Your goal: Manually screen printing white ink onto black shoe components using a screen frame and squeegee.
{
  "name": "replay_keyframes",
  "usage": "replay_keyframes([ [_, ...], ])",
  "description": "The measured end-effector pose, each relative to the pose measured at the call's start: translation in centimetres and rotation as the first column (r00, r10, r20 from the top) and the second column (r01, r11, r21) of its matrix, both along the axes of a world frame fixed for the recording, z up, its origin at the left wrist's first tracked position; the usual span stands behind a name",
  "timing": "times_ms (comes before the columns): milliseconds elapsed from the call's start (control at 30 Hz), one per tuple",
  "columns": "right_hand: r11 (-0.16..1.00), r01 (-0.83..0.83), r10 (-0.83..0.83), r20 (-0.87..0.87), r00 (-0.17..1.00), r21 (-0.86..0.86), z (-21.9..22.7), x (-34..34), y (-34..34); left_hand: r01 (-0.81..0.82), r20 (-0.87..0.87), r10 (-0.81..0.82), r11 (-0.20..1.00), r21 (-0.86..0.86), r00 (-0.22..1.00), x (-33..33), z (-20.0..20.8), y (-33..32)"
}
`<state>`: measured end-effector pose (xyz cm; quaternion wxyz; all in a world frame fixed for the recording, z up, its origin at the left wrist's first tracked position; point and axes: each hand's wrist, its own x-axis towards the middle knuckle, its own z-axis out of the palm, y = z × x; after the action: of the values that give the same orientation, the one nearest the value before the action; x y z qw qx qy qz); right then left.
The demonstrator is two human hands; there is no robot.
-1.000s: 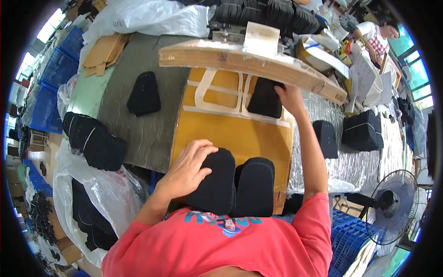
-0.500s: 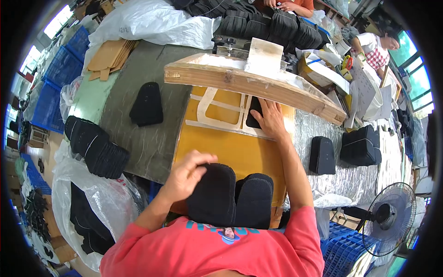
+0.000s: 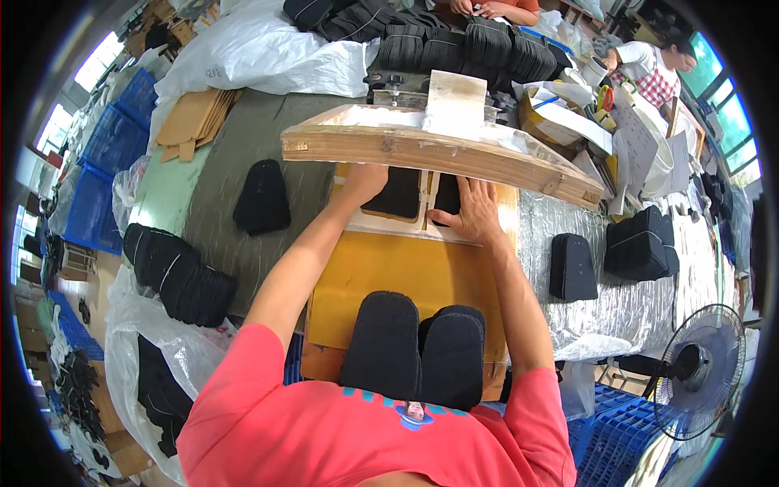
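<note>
A pale template [image 3: 425,203] with two openings lies on the yellow board [image 3: 406,260], under the raised wooden frame [image 3: 454,150]. One black fabric piece [image 3: 398,195] fills its left opening; another black piece [image 3: 446,191] lies in the right one. My left hand [image 3: 367,183] is at the left piece's outer edge, its fingers hidden by the frame's front bar. My right hand [image 3: 477,213] rests flat at the right piece, thumb and fingers spread. Against my belly stand two groups of round-topped black pieces, a left one [image 3: 380,341] and a right one [image 3: 454,357].
On the table's left lie a black piece [image 3: 262,197] and a tied black bundle [image 3: 180,276]. To the right are a small black stack [image 3: 573,268] and a tied bundle [image 3: 641,245]. A fan [image 3: 698,365] stands at lower right. Two other people work across the table.
My left hand has moved from above the black pieces at my belly up to the template. A black piece now fills the left opening, which was bare. My right hand stays by its piece.
</note>
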<state>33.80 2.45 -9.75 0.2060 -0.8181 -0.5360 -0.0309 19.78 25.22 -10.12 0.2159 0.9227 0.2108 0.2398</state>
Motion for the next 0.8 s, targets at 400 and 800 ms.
replay_keyframes([
  [400,0.998,0.047,-0.046,-0.019,0.999,0.037,0.2,0.0,-0.8,0.181,-0.049,-0.175,0.961,0.209,0.983,-1.2,0.1,-6.3],
  [800,0.943,0.117,-0.097,-0.081,0.992,0.31,-0.6,0.0,-0.9,0.028,-0.12,0.005,0.961,0.274,0.993,-2.2,-0.6,-6.5],
])
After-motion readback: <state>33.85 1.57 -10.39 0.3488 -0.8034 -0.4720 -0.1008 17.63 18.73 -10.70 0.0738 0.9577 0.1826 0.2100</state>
